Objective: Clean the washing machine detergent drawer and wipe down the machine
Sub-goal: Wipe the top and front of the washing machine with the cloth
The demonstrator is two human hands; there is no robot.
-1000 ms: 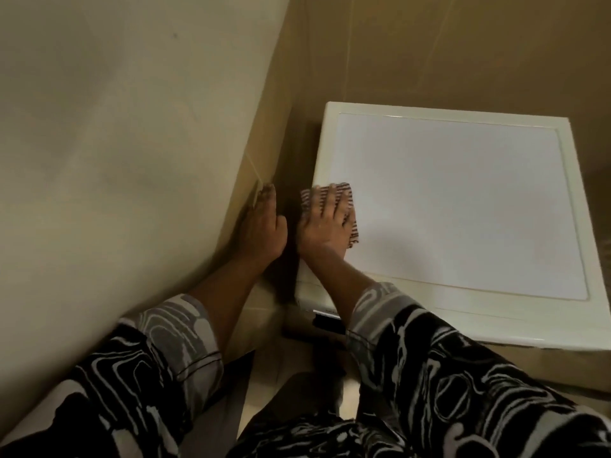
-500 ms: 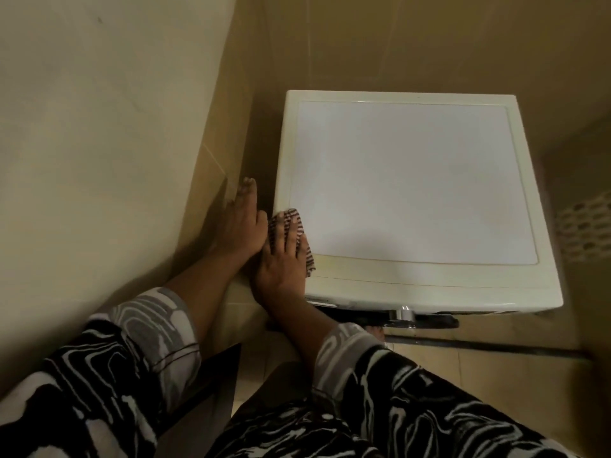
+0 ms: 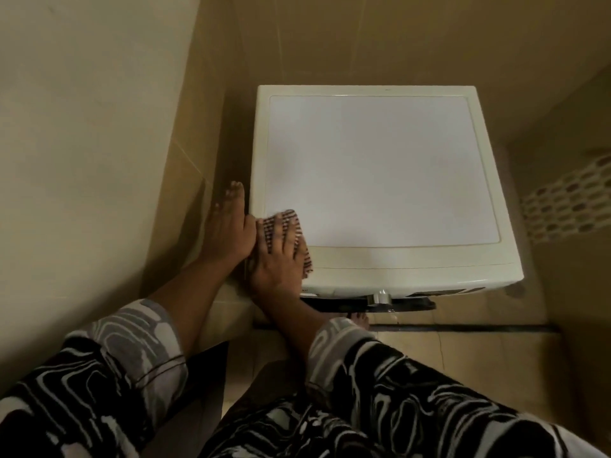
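Note:
A white washing machine (image 3: 380, 166) stands in a tiled corner, seen from above. A striped cloth (image 3: 305, 256) lies on its front left corner. My right hand (image 3: 277, 259) presses flat on that cloth with fingers spread. My left hand (image 3: 228, 226) rests flat with straight fingers in the gap beside the machine's left edge, touching the right hand. A dark open door (image 3: 370, 305) and a silver knob (image 3: 380, 297) stick out under the machine's front edge. The detergent drawer is not visible.
A plain wall (image 3: 82, 143) rises close on the left and tiled walls (image 3: 330, 38) close the back. A mosaic tile strip (image 3: 568, 203) is on the right wall. Tiled floor (image 3: 446, 342) lies in front of the machine.
My right hand has slid the cloth along the left edge toward the front corner. My left hand stays beside the machine. The view has shifted left, bringing the machine more to the centre.

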